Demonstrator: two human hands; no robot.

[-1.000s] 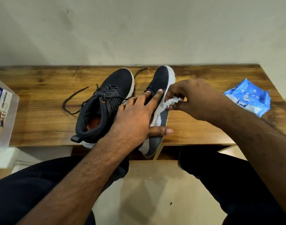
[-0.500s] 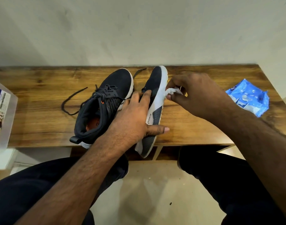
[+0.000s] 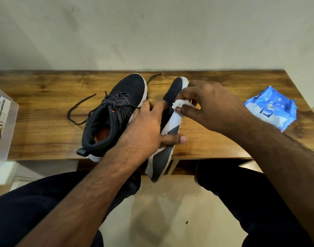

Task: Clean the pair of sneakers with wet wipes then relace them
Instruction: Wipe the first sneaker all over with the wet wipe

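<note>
Pinching a crumpled wet wipe (image 3: pixel 182 103), the right hand (image 3: pixel 211 106) presses it to the white sole edge of the tilted sneaker (image 3: pixel 170 125), which the left hand (image 3: pixel 145 132) grips on the wooden bench (image 3: pixel 45 125). Beside it stands the other sneaker (image 3: pixel 117 111), laced. Cleaning seems to be the step in hand; the next stroke likely needs firm bracing. A blue wipes pack (image 3: pixel 272 107) lies well to the right.

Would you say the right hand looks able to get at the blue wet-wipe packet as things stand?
Probably yes: the blue wet-wipe packet lies on bare wooden bench to the right of the right hand, with nothing between them. That hand already pinches a crumpled white wipe, which it may need to drop first.
</note>
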